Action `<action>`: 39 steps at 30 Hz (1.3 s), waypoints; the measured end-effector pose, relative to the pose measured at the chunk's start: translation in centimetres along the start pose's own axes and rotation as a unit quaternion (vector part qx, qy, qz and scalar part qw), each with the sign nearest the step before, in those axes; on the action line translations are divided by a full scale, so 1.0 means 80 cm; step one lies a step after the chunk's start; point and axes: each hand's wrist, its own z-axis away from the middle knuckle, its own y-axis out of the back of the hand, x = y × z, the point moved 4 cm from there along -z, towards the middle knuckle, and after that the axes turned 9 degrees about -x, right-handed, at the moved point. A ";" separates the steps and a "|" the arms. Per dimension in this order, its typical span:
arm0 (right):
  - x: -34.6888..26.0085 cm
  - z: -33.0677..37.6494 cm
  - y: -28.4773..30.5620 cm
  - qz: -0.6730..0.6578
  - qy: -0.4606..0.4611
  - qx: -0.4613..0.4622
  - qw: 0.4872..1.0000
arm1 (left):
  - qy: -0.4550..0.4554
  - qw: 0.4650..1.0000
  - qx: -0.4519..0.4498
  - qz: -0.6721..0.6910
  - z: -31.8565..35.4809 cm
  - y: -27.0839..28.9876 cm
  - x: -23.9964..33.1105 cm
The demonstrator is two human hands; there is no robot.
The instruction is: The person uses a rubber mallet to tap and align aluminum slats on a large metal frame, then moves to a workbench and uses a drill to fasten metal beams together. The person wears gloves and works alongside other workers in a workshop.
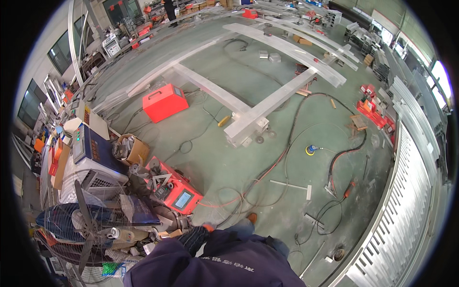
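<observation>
At the lower edge, a dark, ribbed-looking sleeve covers my left forearm (192, 240). My left hand (208, 228) seems to show only as a small reddish patch at its end. The fingers cannot be made out, nor whether anything is in them. Closest to that hand stands a red machine (178, 189) with a lit screen, a dark handset and grey metal pieces on top. My right hand is out of sight below my dark jacket. One brown shoe (252, 218) rests on the green floor beside a red hose.
Ahead, a frame of pale metal beams (267, 103) stands near a red box (165, 103). Cables and hoses cross the floor around a blue-and-yellow round tool (311, 150). A wire-caged fan (83, 225) crowds the left; slotted metal panels (389, 215) line the right.
</observation>
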 end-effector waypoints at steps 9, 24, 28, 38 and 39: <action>-0.064 -0.279 0.286 -0.665 -0.125 -0.002 0.736 | 0.127 0.880 0.239 0.390 -0.043 0.408 0.122; 0.064 -0.550 0.678 -0.521 -0.208 0.004 0.828 | -0.013 0.982 0.088 0.166 -0.219 0.482 0.222; 0.028 -0.636 0.850 -0.582 -0.119 0.058 0.802 | -0.134 0.943 0.193 0.235 -0.328 0.601 0.275; 0.090 -0.777 0.943 -0.498 -0.108 0.106 0.854 | -0.070 0.982 0.113 0.134 -0.511 0.939 0.375; 0.063 -0.763 0.937 -0.538 -0.234 0.065 0.807 | -0.046 0.991 0.092 0.084 -0.511 0.968 0.364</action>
